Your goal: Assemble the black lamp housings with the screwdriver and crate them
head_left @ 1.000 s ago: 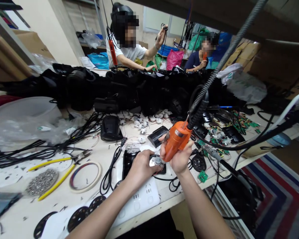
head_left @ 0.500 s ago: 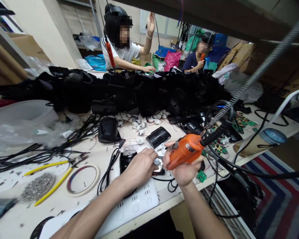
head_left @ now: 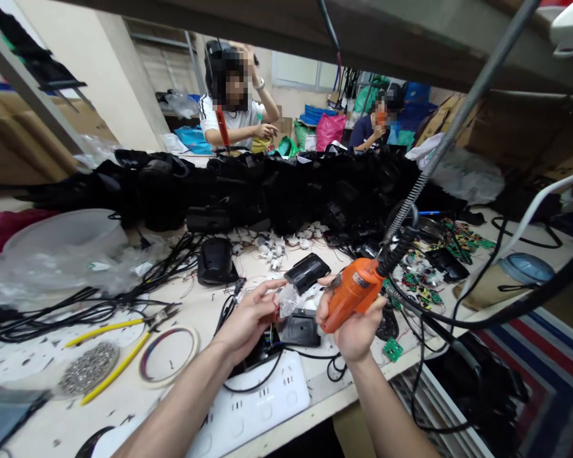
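My right hand (head_left: 356,324) is wrapped round an orange electric screwdriver (head_left: 356,294), which hangs from a coiled spring cable. Its tip is hidden. My left hand (head_left: 248,316) pinches a translucent whitish plastic piece (head_left: 288,300) with red wires beside it. Just below that piece lies an opened black plastic housing (head_left: 300,327), partly covered by my fingers, with a black cord running from it. Behind it rests another black plastic shell (head_left: 307,272). A white power strip (head_left: 262,397) lies in front of the housing.
Yellow-handled pliers (head_left: 107,332), a pile of screws (head_left: 90,370) and a tape roll (head_left: 169,356) lie at left. Small white parts (head_left: 272,247) and black housings are heaped behind. Green circuit boards (head_left: 423,280) and a lidded cup (head_left: 510,280) stand right. Two people sit opposite.
My left hand has lifted off the black housing and now holds the translucent piece above it. The screwdriver stays in my right hand. The view has tilted slightly upward.
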`<state>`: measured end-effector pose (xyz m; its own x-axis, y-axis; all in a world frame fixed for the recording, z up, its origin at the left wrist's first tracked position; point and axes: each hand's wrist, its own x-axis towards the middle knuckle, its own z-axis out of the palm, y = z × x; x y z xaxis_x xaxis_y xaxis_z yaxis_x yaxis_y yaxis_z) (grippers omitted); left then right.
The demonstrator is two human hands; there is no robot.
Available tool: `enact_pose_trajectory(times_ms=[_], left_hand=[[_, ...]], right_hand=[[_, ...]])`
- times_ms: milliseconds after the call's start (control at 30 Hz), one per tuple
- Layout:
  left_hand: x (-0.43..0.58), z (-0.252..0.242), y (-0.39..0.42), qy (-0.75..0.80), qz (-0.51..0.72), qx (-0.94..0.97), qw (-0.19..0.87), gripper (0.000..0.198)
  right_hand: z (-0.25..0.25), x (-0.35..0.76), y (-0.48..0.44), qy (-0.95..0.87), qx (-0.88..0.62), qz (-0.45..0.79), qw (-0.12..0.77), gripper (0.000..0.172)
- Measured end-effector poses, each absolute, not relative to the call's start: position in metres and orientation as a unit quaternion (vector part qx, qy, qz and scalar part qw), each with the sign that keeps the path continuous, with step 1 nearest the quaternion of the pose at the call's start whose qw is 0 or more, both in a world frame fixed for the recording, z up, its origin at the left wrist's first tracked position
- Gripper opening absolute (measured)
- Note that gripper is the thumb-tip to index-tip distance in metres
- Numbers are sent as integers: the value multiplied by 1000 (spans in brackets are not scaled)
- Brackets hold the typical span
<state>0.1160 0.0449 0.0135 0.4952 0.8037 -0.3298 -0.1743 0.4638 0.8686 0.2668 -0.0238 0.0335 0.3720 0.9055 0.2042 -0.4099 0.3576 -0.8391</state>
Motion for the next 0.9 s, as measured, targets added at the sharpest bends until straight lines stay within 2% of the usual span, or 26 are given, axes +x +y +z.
enact_pose_trajectory(times_ms=[100,267,567,767,900], left_hand=[[111,14,40,357,327,281,829,36],[114,13,35,323,307,222,867,29],[125,13,30,343,287,156,881,21],[127,16,29,318,280,145,894,22],[126,11,29,309,282,148,896,15]], right_hand=[[33,266,-24,-350,-351,431,754,78],[32,260,-25,-366,-349,411,758,75],[50,253,-33,-349,-334,404,777,77],[43,251,-30,-349,-350,399,773,79],[39,250,-29,-355,-352,394,771,79]])
